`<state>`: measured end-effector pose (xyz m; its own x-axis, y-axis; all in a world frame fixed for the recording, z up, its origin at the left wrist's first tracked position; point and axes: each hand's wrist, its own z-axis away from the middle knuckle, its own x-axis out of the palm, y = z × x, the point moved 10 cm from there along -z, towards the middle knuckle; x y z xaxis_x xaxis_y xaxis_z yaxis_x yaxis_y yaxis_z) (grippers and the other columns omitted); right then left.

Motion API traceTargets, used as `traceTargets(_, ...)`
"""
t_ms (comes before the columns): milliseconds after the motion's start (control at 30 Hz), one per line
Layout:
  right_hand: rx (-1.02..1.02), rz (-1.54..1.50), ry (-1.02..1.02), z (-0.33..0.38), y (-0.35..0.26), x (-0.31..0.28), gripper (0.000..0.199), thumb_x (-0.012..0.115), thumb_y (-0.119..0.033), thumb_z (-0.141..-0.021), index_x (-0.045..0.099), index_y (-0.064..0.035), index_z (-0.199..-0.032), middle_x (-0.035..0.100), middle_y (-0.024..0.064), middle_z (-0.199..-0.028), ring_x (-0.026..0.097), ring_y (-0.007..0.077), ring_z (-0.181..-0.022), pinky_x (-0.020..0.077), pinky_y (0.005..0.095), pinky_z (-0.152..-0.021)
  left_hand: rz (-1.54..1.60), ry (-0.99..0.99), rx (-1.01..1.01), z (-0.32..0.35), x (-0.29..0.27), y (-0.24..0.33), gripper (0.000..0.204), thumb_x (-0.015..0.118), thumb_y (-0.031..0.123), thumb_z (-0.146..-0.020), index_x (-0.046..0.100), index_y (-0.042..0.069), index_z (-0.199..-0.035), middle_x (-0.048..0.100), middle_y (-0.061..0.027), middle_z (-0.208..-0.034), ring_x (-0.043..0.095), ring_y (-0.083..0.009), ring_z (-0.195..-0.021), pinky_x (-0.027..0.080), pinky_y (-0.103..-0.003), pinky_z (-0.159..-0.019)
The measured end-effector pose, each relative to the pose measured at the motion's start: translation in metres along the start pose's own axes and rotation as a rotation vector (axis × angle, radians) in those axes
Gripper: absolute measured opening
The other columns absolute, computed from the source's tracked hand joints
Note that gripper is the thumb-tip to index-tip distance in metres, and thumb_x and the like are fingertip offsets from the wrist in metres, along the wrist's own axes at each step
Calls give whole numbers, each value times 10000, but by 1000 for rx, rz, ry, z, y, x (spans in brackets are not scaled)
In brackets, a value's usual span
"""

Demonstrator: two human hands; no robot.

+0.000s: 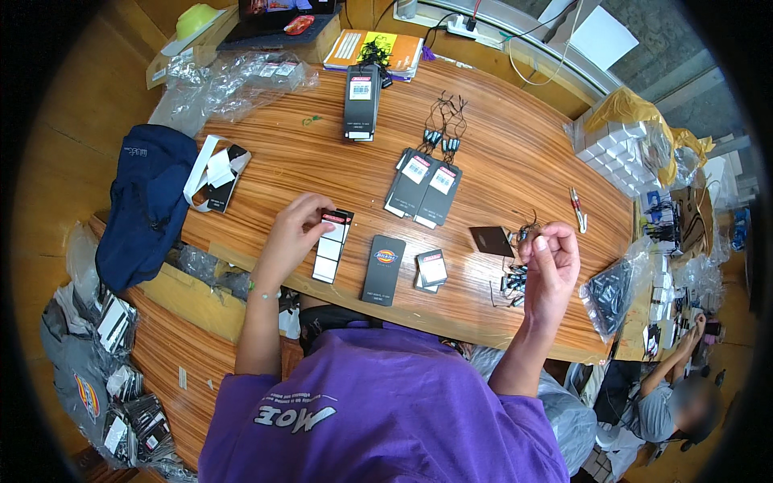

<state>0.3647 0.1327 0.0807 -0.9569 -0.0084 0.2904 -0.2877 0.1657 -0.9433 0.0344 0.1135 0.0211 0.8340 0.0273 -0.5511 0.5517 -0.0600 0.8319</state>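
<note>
My left hand [302, 225] is closed, thumb and fingertips at the upper end of a strip of white labels [325, 270] with dark and red edging. Over the right part of the table, my right hand [554, 253] pinches what looks like a thin black cord. Beside its fingertips is a small dark tag [489, 241], tilted; whether it is tied to that cord I cannot tell. A grey hang tag [384, 270] lies between my hands, near a small stack of white-faced labels [431, 268]. Black cords with small toggles [513, 282] lie under my right hand.
Further back are two stickered tag piles [438, 190] with cords and a taller tag stack [361, 101]. A navy bag [147, 201] lies left. A marker [577, 211], wrapped white boxes [616, 153] and a plastic-bagged black item [609, 294] stand right. Another person's arm [675, 354] is far right.
</note>
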Motion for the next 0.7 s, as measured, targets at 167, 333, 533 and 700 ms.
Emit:
traceTargets(167,9,244,-118,11,0,38,202,540,51,-820,464,-13,-996,559,48,-744,559,106,-698,436,214,-647,539,111,-9,-4,14,53,180,605,-52,-786,597,-38,-965,644,-85,-840,625,-114,-787,496,-203,-695)
traceTargets(333,-116,684,-259,18,2,79,248,547,56,-792,453,7,-1017,579,78,-679,582,123,-633,449,242,-593,518,38,83,-14,57,92,169,636,-47,-761,611,-38,-927,647,-84,-839,629,-118,-779,512,-214,-705)
traceTargets(533,-145,686,-181,17,-4,72,268,548,52,-788,445,1,-1031,596,103,-672,564,129,-564,444,239,-531,437,41,272,-9,74,128,123,645,27,-774,637,-24,-885,662,-90,-829,637,-127,-736,529,-234,-633)
traceTargets(700,-106,589,-164,17,1,64,266,539,55,-796,438,-1,-1036,562,61,-648,516,95,-572,415,218,-538,386,24,329,-7,74,134,128,654,24,-758,646,-11,-882,660,-97,-832,640,-150,-728,522,-243,-608)
